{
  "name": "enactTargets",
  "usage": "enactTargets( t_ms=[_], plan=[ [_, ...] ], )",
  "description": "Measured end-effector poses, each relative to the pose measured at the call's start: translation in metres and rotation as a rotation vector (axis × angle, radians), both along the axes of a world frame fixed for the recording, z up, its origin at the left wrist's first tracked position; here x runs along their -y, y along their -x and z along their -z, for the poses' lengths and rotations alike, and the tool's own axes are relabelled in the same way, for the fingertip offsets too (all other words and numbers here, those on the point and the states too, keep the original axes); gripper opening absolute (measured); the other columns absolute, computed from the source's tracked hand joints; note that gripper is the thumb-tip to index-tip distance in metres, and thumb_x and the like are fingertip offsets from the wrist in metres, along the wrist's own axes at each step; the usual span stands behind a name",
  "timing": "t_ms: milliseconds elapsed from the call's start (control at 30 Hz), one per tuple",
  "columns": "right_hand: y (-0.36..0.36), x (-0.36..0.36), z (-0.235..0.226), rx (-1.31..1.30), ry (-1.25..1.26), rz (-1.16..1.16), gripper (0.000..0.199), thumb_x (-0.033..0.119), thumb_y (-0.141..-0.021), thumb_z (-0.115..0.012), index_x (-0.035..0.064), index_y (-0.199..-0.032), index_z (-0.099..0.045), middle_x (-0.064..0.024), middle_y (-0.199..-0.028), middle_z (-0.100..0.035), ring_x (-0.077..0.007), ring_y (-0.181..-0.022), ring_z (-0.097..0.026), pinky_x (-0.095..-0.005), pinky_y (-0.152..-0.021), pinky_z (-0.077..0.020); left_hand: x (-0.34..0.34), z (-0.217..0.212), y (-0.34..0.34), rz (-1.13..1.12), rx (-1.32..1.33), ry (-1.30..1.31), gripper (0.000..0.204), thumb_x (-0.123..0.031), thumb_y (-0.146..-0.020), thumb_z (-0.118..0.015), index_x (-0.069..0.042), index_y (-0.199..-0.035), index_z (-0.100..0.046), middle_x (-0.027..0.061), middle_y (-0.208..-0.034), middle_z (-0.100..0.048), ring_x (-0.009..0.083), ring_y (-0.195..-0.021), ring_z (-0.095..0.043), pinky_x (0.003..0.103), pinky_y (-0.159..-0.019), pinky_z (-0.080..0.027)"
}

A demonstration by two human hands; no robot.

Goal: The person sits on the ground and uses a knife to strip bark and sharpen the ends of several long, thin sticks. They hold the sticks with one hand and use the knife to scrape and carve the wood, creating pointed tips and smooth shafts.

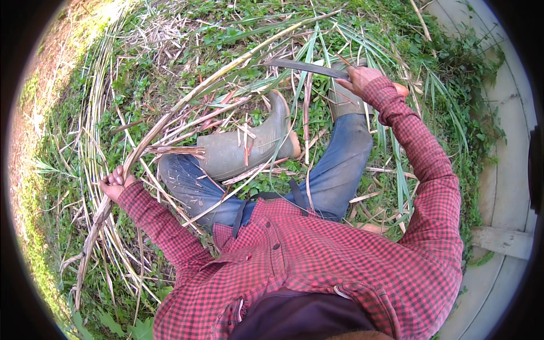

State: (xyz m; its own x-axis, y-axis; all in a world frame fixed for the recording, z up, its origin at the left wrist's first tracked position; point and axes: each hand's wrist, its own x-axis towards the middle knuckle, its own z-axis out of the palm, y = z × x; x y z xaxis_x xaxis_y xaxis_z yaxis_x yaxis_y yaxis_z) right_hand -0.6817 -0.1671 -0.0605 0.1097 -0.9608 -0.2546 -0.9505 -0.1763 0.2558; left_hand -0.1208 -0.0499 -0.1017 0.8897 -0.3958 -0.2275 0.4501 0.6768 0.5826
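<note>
My left hand, at the left, is wrapped round a long plant stalk. Brown, dry sheathing covers the stalk's near part, and it turns yellowish toward the far end, where long green leaves spread. It runs at a slant from the lower left up past my boots. In my right hand, at the upper right, is a machete with a dark, slightly curved blade pointing left. The orange end of its handle shows behind the wrist. The blade's tip lies close to the stalk in the picture; I cannot tell whether they touch.
My bent legs in blue trousers and grey-green rubber boots are between my hands. Many long thin stalks lie along the left. Dry sheath scraps litter the grass. A pale plank wall stands at the right.
</note>
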Motion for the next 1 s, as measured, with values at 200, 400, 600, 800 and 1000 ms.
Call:
enactTargets(
  t_ms=[200, 400, 600, 800, 1000],
  plan=[
    [-0.044, -0.022, 0.031, 0.315, -0.077, 0.057, 0.062, 0.059, -0.082, -0.039, 0.0009, -0.09, -0.061, -0.0201, -0.079, -0.062, -0.0335, -0.079, -0.061, -0.0439, -0.073, -0.0471, -0.023, -0.023, -0.006, 0.03, 0.219, 0.222, 0.022, -0.023, -0.083, -0.046, -0.01, -0.066, -0.04, -0.0004, -0.048, -0.034, 0.0151, -0.044, -0.036, 0.034, -0.054, -0.04],
    [-0.077, -0.096, 0.098, 0.924, 0.112, 0.342, 0.064, 0.06, -0.079, -0.043, -0.0011, -0.088, -0.057, -0.0214, -0.074, -0.059, -0.0352, -0.074, -0.059, -0.042, -0.07, -0.0458, -0.03, -0.081, 0.009, 0.047, 0.507, 0.643, 0.019, -0.014, -0.078, -0.051, -0.003, -0.093, -0.051, 0.0094, -0.072, -0.048, 0.021, -0.071, -0.05, 0.037, -0.073, -0.045],
    [-0.144, -0.086, 0.097, 1.582, -0.053, 0.602, 0.053, 0.054, -0.081, -0.049, 0.0009, -0.078, -0.053, -0.0096, -0.06, -0.052, -0.0185, -0.051, -0.053, -0.031, -0.048, -0.0435, -0.016, -0.159, -0.03, 0.109, 0.557, 0.828, 0.023, -0.02, -0.087, -0.046, -0.01, -0.066, -0.043, -0.0036, -0.047, -0.032, 0.0073, -0.036, -0.029, 0.021, -0.033, -0.027],
    [-0.189, -0.153, 0.141, 2.302, 0.132, 0.918, 0.048, 0.049, -0.084, -0.048, 0.0017, -0.078, -0.048, -0.0021, -0.056, -0.044, -0.0112, -0.046, -0.045, -0.0238, -0.04, -0.0385, 0.0, -0.197, -0.046, 0.135, 0.445, 0.739, 0.038, -0.015, -0.086, -0.043, -0.014, -0.051, -0.029, -0.0008, -0.044, -0.028, 0.011, -0.037, -0.027, 0.024, -0.036, -0.025],
    [-0.177, -0.063, 0.098, 1.601, 0.805, 0.252, 0.05, 0.051, -0.084, -0.045, 0.0011, -0.09, -0.049, -0.0076, -0.062, -0.052, -0.0182, -0.05, -0.054, -0.0315, -0.047, -0.0453, -0.003, -0.19, -0.03, 0.133, 0.429, 0.772, 0.029, -0.022, -0.092, -0.039, -0.01, -0.065, -0.04, -0.0016, -0.048, -0.03, 0.011, -0.038, -0.029, 0.024, -0.035, -0.026]
  ],
)
